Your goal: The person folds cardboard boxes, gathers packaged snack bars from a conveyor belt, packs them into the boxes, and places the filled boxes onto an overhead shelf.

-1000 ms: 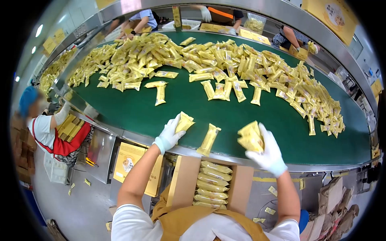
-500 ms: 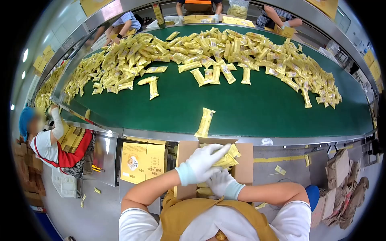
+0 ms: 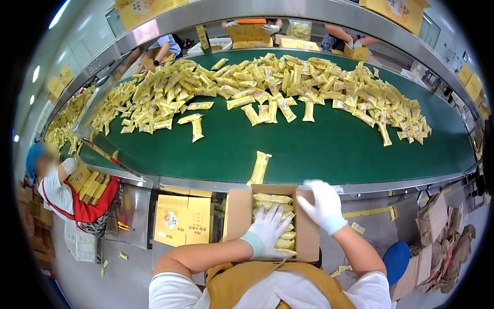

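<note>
An open cardboard carton (image 3: 238, 216) stands in front of me at the belt's edge, its flaps folded out. Inside it, yellow wrapped snack packets (image 3: 272, 198) lie in a row. My left hand (image 3: 267, 229), in a white glove, lies on these packets with its fingers spread. Also gloved, my right hand (image 3: 325, 205) is raised beside the carton's right flap, thumb apart from the fingers and nothing in it. Just beyond the carton, a single packet (image 3: 259, 168) rests on the green belt.
Heaps of packets (image 3: 175, 87) cover the far part of the green conveyor belt (image 3: 216, 154). A yellow printed carton (image 3: 182, 219) stands at my left. A co-worker (image 3: 59, 188) works further left, others across the belt. Brown paper sacks (image 3: 437, 237) and a blue stool (image 3: 396, 260) are right.
Both hands were together over the carton with loose packets. Those packets now lie in the carton; my left hand is spread on them, and my right hand has lifted away to the right.
</note>
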Demonstrator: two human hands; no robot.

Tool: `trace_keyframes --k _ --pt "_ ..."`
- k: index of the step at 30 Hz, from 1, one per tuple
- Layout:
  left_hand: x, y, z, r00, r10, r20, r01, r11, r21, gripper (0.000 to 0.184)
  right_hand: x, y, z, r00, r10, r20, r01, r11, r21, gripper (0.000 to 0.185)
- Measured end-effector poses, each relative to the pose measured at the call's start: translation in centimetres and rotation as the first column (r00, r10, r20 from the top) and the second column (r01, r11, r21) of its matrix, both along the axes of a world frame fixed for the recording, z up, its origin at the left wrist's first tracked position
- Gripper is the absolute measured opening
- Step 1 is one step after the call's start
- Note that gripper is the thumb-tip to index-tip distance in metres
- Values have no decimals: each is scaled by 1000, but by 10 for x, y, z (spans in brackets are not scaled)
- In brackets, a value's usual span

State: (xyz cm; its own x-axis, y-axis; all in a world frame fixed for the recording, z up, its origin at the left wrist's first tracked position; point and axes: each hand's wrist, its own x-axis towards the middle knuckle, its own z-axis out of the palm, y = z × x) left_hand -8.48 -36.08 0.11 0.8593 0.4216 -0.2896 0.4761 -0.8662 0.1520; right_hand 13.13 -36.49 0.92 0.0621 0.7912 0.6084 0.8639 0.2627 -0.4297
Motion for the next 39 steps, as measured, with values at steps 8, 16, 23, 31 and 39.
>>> trace_keyframes --k 8,16,23,31,39 --pt "-15 14 -15 952 100 289 -40 978 -206 98 -5 52 -36 985 166 -42 -134 599 -790 46" --pt "-84 33 -49 174 714 678 -542 645 -540 45 48 -32 -3 986 -135 -94 87 914 -395 25" --pt "-30 -6 -161 594 709 379 -200 587 -785 139 93 -37 -28 924 -344 -165 203 809 -551 35" --pt "2 65 -33 465 426 776 -198 904 -378 144 80 -25 53 829 -154 -538 22 970 -244 23" --pt "28 223 216 213 -58 975 -94 992 80 120 105 80 258 898 84 -432 151 862 483 48"
